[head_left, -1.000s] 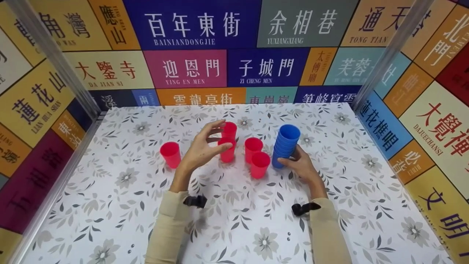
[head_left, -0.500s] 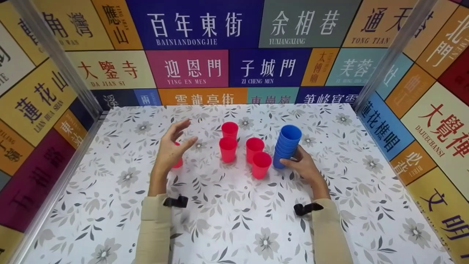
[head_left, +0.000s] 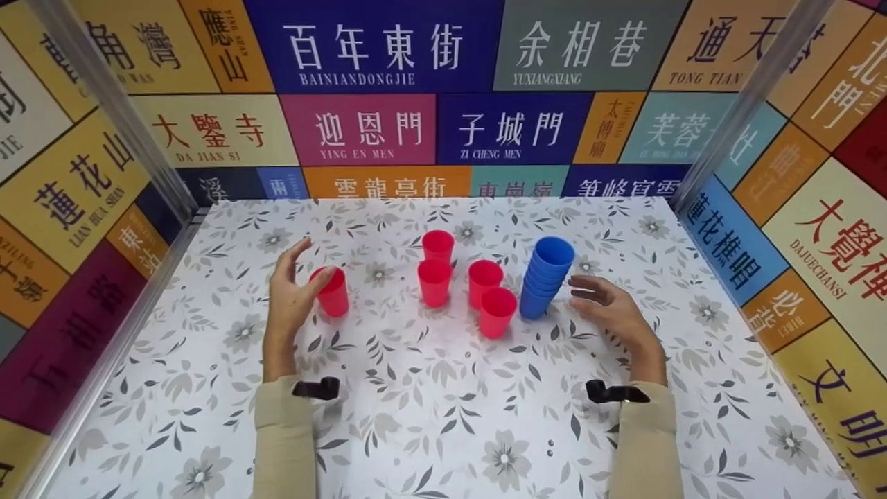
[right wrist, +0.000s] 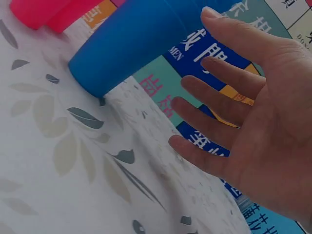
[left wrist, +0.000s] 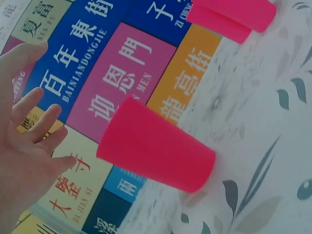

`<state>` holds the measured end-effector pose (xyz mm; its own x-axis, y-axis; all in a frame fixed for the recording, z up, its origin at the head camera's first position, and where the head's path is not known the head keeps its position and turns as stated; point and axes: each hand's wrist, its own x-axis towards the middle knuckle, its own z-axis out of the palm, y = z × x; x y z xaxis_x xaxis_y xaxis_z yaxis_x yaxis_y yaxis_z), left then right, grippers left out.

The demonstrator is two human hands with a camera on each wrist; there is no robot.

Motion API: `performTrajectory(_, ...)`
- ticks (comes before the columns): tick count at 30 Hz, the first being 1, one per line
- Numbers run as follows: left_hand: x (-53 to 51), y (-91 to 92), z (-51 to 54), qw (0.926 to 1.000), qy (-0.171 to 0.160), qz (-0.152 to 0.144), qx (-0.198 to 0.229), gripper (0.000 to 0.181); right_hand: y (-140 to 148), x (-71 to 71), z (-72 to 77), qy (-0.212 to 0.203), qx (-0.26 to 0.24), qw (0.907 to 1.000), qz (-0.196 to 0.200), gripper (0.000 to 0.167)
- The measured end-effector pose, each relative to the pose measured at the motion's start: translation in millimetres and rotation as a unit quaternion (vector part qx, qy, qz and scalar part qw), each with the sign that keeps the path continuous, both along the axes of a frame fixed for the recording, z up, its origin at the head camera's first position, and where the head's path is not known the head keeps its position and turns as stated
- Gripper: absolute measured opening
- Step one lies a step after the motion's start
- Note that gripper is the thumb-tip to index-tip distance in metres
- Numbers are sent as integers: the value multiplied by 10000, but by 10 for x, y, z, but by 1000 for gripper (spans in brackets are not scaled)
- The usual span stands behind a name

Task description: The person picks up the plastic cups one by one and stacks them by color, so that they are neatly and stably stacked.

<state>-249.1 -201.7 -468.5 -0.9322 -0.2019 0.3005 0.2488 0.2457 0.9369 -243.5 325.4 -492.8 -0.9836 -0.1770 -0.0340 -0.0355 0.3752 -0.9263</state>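
Note:
My left hand (head_left: 290,298) is spread beside a lone red cup (head_left: 334,296) at the left; in the left wrist view its fingers stand apart from that cup (left wrist: 156,148). To the right, my right hand (head_left: 617,315) holds nothing, its fingers (right wrist: 214,117) extended next to a stack of nested blue cups (head_left: 544,284). A gap shows between most of those fingers and the stack (right wrist: 126,44); whether the thumb touches it I cannot tell. All the cups stand upright, mouths up.
Between the hands stand two pairs of red cups: a back one (head_left: 438,244) behind a nearer one (head_left: 434,284), and another (head_left: 484,278) behind a front one (head_left: 497,315). A flower-patterned tabletop (head_left: 429,416) meets sign-covered walls (head_left: 360,132) at the back and sides.
My left hand has moved left, from the middle red cups to the lone red cup. My right hand has let go of the blue stack and drawn off to the right.

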Motion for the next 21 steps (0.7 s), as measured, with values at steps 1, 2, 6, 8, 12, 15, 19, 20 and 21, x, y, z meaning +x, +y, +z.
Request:
performTrajectory(1,-6,-18,-26,10000,-26,-10,75,67,11,21,20,-33,67,10000,-2,60)
performTrajectory(2,-8,-30,-52,9998,-78,-10,159,68,19,39,40,-50,149,9999,26,57)
performTrajectory(6,-8,-45,-164,9985,-360,107,390,71,20,92,113,-35,339,9990,293,48)
performTrajectory(8,-10,-35,-210,9979,-484,152,408,72,16,109,147,8,286,9982,521,46)
performTrajectory(12,-43,-31,-300,9978,-475,121,446,75,19,149,192,35,32,9938,1109,46)
performTrajectory(15,-55,-54,-359,9970,-464,-3,616,77,-4,174,223,-136,-95,9864,1636,52)
performTrajectory(19,-30,-99,-376,9941,-681,-241,806,80,-98,168,271,-318,-285,9721,2305,65)
performTrajectory(20,-3,-104,-341,9931,-772,-290,832,80,-131,159,282,-326,-355,9681,2460,68)
performTrajectory(21,28,-106,-302,9920,-852,-331,868,81,-164,150,295,-337,-420,9639,2606,71)
